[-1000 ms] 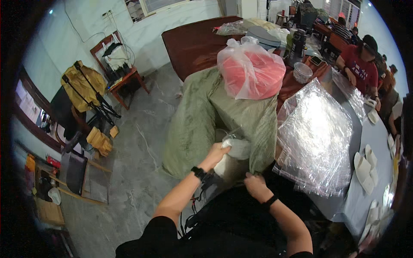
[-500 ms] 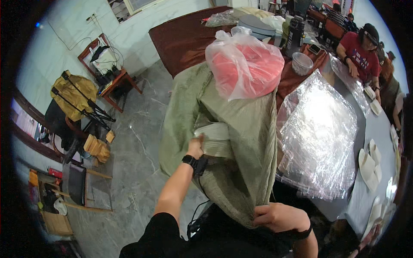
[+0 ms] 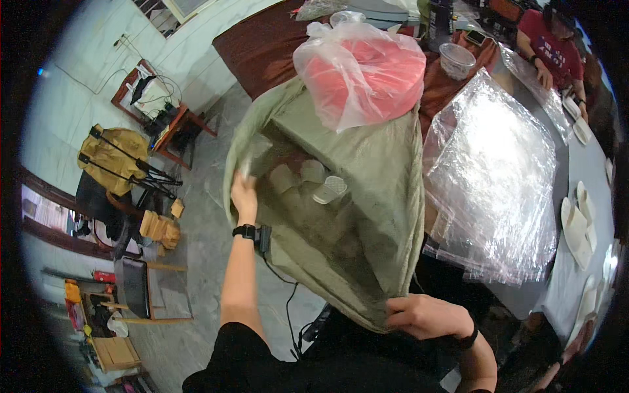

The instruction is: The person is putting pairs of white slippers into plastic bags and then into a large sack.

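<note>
From where I stand, the right hand point(image 3: 429, 316) has its fingers point(image 3: 397, 313) clamped on the rim of a green sack point(image 3: 386, 252), between four and five o'clock of the sack's mouth; that pull presumably keeps the opening taut. At nine o'clock the left hand point(image 3: 244, 200) is against the opposite edge, its fingers smeared by motion: I can't tell whether they pinch cloth, a whitish thing, or nothing. Inside, just above the middle, lie pale slippers point(image 3: 330, 189); the deeper folds are too dim to count what else is there. Between twelve and one, a knotted bag with pink contents point(image 3: 367, 82) rests on the sack's far part, perhaps weighing it down. At three o'clock clear plastic sleeves point(image 3: 491, 177) lie stacked flat, likely for easy reach, glare washing out their middle. Farther out that way, white slippers point(image 3: 576, 234) sit on the grey surface point(image 3: 571, 175), and at two o'clock a person in red point(image 3: 550, 52) is partly lost in the dark rim.
</note>
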Motion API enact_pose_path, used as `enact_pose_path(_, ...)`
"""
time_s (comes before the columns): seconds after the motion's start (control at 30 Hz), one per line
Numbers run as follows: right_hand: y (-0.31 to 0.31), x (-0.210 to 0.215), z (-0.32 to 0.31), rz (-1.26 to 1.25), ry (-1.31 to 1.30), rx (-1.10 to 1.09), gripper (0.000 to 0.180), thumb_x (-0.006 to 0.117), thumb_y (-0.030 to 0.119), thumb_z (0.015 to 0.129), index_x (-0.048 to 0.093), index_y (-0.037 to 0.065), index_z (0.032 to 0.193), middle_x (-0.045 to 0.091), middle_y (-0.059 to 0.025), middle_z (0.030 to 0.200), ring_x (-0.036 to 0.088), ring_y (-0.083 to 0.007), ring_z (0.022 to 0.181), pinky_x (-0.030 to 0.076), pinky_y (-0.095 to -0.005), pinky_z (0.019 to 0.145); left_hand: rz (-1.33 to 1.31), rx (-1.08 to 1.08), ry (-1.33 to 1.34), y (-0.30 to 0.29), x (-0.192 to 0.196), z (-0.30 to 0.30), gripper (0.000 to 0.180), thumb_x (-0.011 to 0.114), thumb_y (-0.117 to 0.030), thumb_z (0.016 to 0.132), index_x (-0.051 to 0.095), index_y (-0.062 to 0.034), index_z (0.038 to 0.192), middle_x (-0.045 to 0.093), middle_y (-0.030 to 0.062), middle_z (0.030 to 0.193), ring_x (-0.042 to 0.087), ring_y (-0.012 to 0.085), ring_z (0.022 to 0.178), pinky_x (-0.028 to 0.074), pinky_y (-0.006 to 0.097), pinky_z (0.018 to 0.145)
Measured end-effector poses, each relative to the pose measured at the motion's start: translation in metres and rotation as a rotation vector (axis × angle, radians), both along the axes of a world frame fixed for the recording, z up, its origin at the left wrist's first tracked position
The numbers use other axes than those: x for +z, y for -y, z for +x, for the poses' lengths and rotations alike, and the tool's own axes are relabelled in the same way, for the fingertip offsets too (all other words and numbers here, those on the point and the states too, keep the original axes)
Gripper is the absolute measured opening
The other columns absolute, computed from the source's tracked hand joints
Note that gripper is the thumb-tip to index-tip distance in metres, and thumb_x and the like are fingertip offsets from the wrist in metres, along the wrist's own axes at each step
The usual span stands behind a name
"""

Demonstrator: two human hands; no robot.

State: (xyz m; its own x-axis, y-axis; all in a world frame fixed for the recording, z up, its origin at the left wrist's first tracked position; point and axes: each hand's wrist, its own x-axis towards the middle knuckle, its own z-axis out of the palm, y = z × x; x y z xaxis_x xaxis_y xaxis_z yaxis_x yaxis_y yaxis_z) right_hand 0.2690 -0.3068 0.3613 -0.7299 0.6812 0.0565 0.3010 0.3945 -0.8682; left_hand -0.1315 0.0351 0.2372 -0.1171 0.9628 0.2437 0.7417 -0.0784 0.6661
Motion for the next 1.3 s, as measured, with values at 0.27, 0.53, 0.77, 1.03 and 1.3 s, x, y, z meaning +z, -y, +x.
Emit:
enact_pose_path(0.27, -0.006, -0.02, -0.013, -0.035, -0.1, -0.084, 0.017, 0.064, -0.003, 0.075, 0.06, -0.002, 0.092, 0.052, -0.0171, 0.096, 0.062, -0.0417, 0.086, 0.05, -0.0507, 0.07, -0.285, 0.215, -0.429, 0.024, 0.026, 0.059, 0.13, 0.091, -0.024, 0.077, -0.004, -0.0236, 0.166, 0.017, 0.0318, 0.165, 0.023, 0.0552, 0.149, 0.024, 0.077, 0.112)
enact_pose_path(0.53, -0.008, -0.061, -0.025, 0.136, -0.124, -0.262, 0.032, 0.06, -0.006, 0.077, 0.066, -0.003, 0.109, 0.057, -0.0176, 0.102, 0.064, -0.0408, 0.095, 0.052, -0.0475, 0.078, 0.034, -0.182, 0.119, 0.024, 0.018, 0.04, 0.096, 0.079, -0.017, 0.09, 0.019, -0.006, 0.163, 0.024, 0.0255, 0.165, 0.034, 0.0411, 0.148, 0.035, 0.051, 0.119)
enact_pose_path(0.77, 0.026, -0.05, 0.016, 0.208, 0.144, -0.472, 0.071, 0.052, -0.01, 0.084, 0.042, 0.004, 0.153, 0.039, -0.018, 0.161, 0.064, -0.0396, 0.118, 0.055, -0.0496, 0.093, 0.016, -0.946, 0.311, 0.177, 0.119, 0.19, 0.032, 0.055, 0.006, 0.098, 0.059, 0.0021, 0.129, 0.062, 0.0184, 0.139, 0.07, 0.0283, 0.109, 0.053, 0.039, 0.098)
enact_pose_path(1.03, 0.114, -0.029, 0.081, 0.227, 0.194, -1.017, 0.051, 0.058, 0.004, 0.095, 0.051, 0.006, 0.146, 0.048, -0.0154, 0.153, 0.06, -0.0395, 0.124, 0.052, -0.0471, 0.1, 0.291, -1.428, 0.198, 0.209, 0.132, 0.293, 0.045, 0.064, 0.013, 0.084, 0.06, -0.0039, 0.126, 0.067, 0.0186, 0.128, 0.064, 0.0406, 0.117, 0.052, 0.046, 0.099)
enact_pose_path(1.3, 0.206, -0.036, 0.112, 0.346, 0.197, -1.48, 0.045, 0.062, 0.0, 0.093, 0.058, 0.005, 0.138, 0.056, -0.0159, 0.145, 0.062, -0.0391, 0.121, 0.055, -0.0438, 0.099, 0.426, -1.491, -0.216, 0.184, 0.121, 0.362, 0.051, 0.058, 0.009, 0.083, 0.056, -0.0056, 0.132, 0.054, 0.0219, 0.146, 0.045, 0.0448, 0.141, 0.03, 0.059, 0.118)
